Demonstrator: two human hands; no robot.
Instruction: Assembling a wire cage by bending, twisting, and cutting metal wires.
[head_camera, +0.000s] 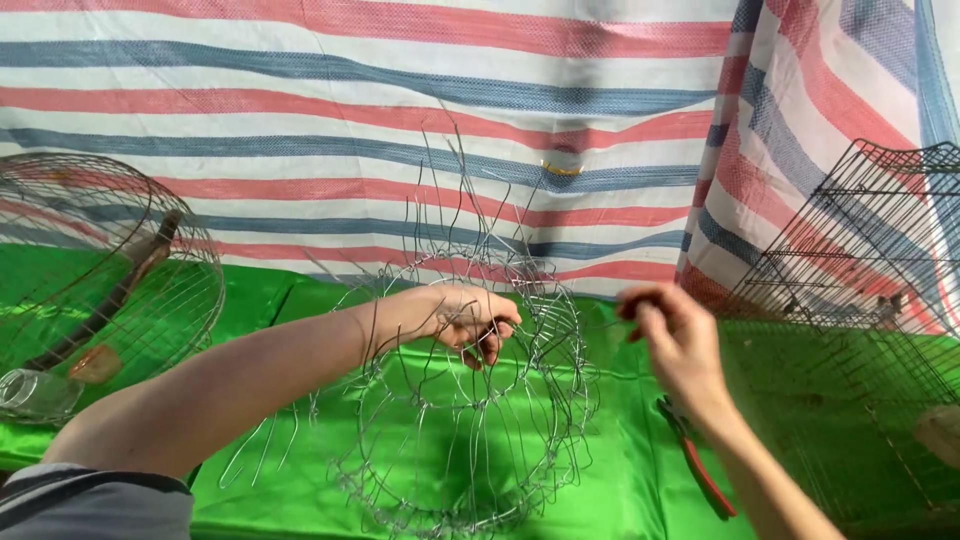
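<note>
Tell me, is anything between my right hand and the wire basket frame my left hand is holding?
Nothing visible. The right hand is raised just right of the wire frame, with only green cloth behind the gap. The left hand already grips the frame's wires. Red-handled pliers lie below the right wrist.

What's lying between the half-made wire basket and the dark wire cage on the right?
In the head view, the right hand and forearm cross that stretch, with red-handled pliers on the green sheet beneath, between the wire basket and cage.

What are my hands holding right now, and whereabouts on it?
Left hand grips the round wire frame by wires near its upper rim. Right hand pinches something small at its fingertips; too blurred to tell what.
</note>
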